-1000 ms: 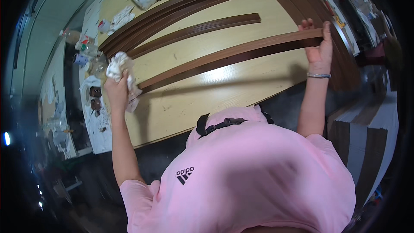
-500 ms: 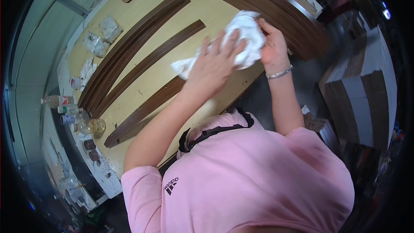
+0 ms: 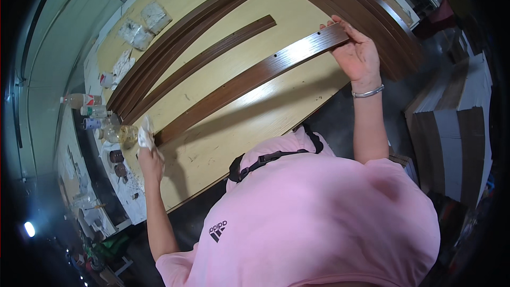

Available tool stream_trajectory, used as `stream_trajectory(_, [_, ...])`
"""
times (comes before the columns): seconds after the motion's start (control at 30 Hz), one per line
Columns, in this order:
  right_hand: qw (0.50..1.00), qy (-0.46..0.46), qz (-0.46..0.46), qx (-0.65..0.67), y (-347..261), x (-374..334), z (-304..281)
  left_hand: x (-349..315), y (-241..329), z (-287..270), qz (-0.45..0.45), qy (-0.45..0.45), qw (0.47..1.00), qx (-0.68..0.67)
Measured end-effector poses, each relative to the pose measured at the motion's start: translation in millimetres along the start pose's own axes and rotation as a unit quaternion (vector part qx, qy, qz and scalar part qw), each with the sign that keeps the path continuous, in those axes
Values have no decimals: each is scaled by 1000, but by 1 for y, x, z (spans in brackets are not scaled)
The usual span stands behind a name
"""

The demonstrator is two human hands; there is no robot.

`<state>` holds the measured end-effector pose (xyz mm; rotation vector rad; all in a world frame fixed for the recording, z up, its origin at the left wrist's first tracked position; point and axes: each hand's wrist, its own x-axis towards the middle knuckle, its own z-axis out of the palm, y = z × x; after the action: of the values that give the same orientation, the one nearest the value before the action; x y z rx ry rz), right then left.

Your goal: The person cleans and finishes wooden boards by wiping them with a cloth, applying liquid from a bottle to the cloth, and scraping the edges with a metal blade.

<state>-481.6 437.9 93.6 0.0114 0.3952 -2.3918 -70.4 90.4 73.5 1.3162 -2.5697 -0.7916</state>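
The left arm (image 3: 160, 220) is stretching forward, almost straight, along the person's left side. The left hand (image 3: 151, 166) is gripping at its end, its fingers bunching together and partly hiding from view. The right forearm (image 3: 368, 127) is pointing straight ahead. The right hand (image 3: 358, 56) is leaning inward from the wrist (image 3: 367, 87), showing its palm and curling its fingertips. The hands are staying well apart.

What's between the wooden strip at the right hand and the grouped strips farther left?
One loose wooden strip on the yellow table; bare tabletop shows between it and the held strip. Head view.
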Motion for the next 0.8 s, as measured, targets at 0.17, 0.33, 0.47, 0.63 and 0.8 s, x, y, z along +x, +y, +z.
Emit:
stream_trajectory(0.17, [996,61,-61,-39,3,-13,8,13,191,38,244,-101,954,-144])
stream_trajectory(0.33, [972,-210,57,-92,-13,-20,-6,-15,317,124,590,73,803,39])
stream_trajectory(0.47, [974,163,-75,-138,-13,-22,16,-4,269,137,573,82,814,50])
stream_trajectory(0.63, [989,125,-30,-72,-21,-26,4,-2,107,96,324,61,942,58])
stream_trajectory(0.8, [991,98,-26,-82,-27,-15,7,-9,-127,38,117,161,957,211])
